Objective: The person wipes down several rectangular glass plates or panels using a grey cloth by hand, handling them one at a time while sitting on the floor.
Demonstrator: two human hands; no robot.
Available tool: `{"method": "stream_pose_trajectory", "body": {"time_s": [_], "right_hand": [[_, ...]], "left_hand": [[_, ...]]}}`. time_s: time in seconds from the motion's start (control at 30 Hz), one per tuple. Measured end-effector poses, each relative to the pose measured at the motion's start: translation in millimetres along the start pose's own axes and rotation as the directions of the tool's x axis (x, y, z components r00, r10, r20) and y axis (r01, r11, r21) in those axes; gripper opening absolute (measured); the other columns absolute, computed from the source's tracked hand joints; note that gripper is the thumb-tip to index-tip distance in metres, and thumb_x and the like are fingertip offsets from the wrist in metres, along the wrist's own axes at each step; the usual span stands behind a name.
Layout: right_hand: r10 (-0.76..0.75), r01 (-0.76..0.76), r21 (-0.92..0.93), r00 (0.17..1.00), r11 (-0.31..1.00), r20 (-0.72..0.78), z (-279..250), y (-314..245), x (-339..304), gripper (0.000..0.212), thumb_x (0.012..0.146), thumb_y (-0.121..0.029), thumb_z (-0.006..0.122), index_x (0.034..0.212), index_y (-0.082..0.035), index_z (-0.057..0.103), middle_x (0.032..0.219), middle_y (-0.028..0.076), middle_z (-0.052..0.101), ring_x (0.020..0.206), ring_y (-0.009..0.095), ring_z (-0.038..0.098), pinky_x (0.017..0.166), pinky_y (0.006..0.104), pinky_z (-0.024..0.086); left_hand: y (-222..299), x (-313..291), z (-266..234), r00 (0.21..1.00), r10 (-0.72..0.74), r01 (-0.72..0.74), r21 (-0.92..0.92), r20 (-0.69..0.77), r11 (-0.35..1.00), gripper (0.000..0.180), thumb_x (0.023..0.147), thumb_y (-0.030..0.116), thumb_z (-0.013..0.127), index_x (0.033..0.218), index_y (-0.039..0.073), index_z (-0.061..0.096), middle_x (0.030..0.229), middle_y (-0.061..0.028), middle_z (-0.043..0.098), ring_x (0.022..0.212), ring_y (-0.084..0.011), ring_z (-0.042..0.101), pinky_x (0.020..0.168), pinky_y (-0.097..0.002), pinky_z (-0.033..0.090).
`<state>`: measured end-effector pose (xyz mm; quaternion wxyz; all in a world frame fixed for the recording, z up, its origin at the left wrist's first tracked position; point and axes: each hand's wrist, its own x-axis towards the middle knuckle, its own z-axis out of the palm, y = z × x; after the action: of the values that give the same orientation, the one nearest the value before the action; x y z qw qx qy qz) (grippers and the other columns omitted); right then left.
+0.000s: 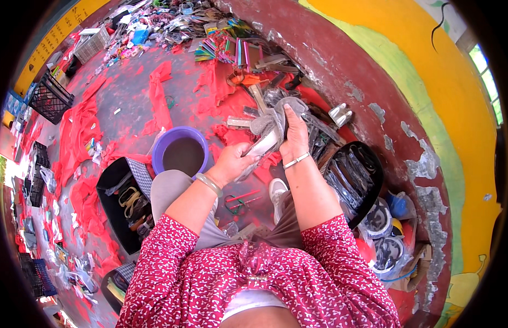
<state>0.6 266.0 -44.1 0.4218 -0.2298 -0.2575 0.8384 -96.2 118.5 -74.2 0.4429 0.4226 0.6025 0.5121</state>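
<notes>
My left hand (pixel 232 164) is closed on the lower end of a pale, flat, narrow object (pixel 266 144); its exact kind does not show. My right hand (pixel 295 134) grips a crumpled grey cloth (pixel 263 125), which lies against that object's upper end and hangs past the fingers. Both hands meet in front of me, above my knees. Left of them stands a purple bucket (pixel 157 154) of murky brown water. Red and green thin items (pixel 243 199) lie on the floor between my feet.
A black bin (pixel 107 180) with straps sits by my left leg. Another black bin (pixel 378 186), holding dark plastic-wrapped goods, stands at my right. Tape rolls in plastic (pixel 385 251) lie behind it. Beyond my hands, a heap of mixed items (pixel 172 27) borders the peeling wall (pixel 368 65).
</notes>
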Motion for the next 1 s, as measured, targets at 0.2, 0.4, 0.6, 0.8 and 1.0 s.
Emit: {"method": "stream_pose_trajectory", "body": {"time_s": [0.2, 0.4, 0.6, 0.8, 1.0], "right_hand": [[0.015, 0.001, -0.070, 0.973, 0.998, 0.230, 18, 7, -24, 0.015, 0.085, -0.014, 0.056, 0.096, -0.003, 0.055, 0.085, 0.009, 0.062, 0.071, 0.021, 0.062, 0.063, 0.0353, 0.053], [-0.029, 0.087, -0.343, 0.985, 0.935, 0.172, 14, 49, -32, 0.015, 0.085, -0.004, 0.054, 0.100, -0.003, 0.053, 0.088, 0.002, 0.059, 0.075, 0.010, 0.057, 0.066, 0.0240, 0.048], [0.117, -0.058, -0.341, 0.981, 0.938, 0.154, 15, 59, -38, 0.022, 0.083, -0.007, 0.058, 0.105, -0.006, 0.055, 0.093, 0.001, 0.061, 0.082, 0.010, 0.058, 0.071, 0.0236, 0.048], [0.106, -0.075, -0.193, 0.982, 0.978, 0.157, 18, 24, -27, 0.023, 0.084, -0.007, 0.056, 0.108, -0.006, 0.055, 0.099, 0.005, 0.061, 0.088, 0.015, 0.060, 0.078, 0.0287, 0.049], [0.195, -0.119, -0.310, 0.954, 0.943, 0.226, 22, -6, -28, 0.022, 0.084, -0.010, 0.057, 0.104, -0.002, 0.055, 0.094, 0.007, 0.061, 0.084, 0.017, 0.061, 0.074, 0.0309, 0.050]], "left_hand": [[-2, 4, 3, 0.997, 0.007, -0.017, -0.130, -0.076, 0.991, 0.014, 0.079, 0.008, 0.061, 0.091, 0.001, 0.061, 0.078, -0.0015, 0.061, 0.071, -0.0083, 0.056, 0.065, -0.0250, 0.046], [-7, 11, -4, 0.989, -0.037, -0.019, -0.366, -0.144, 0.930, 0.013, 0.082, 0.005, 0.055, 0.095, 0.002, 0.058, 0.080, -0.0015, 0.060, 0.072, -0.0093, 0.057, 0.064, -0.0252, 0.047], [-3, 13, -15, 0.974, 0.033, -0.097, -0.283, -0.224, 0.954, 0.026, 0.080, 0.002, 0.052, 0.106, 0.003, 0.054, 0.092, -0.0016, 0.059, 0.081, -0.0105, 0.056, 0.072, -0.0247, 0.047], [7, 15, -26, 0.988, 0.146, -0.156, -0.295, -0.054, 0.943, 0.023, 0.083, 0.011, 0.056, 0.102, -0.001, 0.056, 0.089, -0.0026, 0.059, 0.084, -0.0105, 0.056, 0.077, -0.0268, 0.045], [13, 16, -63, 0.861, 0.155, -0.321, -0.281, -0.484, 0.905, 0.037, 0.087, 0.034, 0.053, 0.101, 0.000, 0.059, 0.093, -0.0080, 0.062, 0.087, -0.0158, 0.058, 0.079, -0.0286, 0.043]]}}
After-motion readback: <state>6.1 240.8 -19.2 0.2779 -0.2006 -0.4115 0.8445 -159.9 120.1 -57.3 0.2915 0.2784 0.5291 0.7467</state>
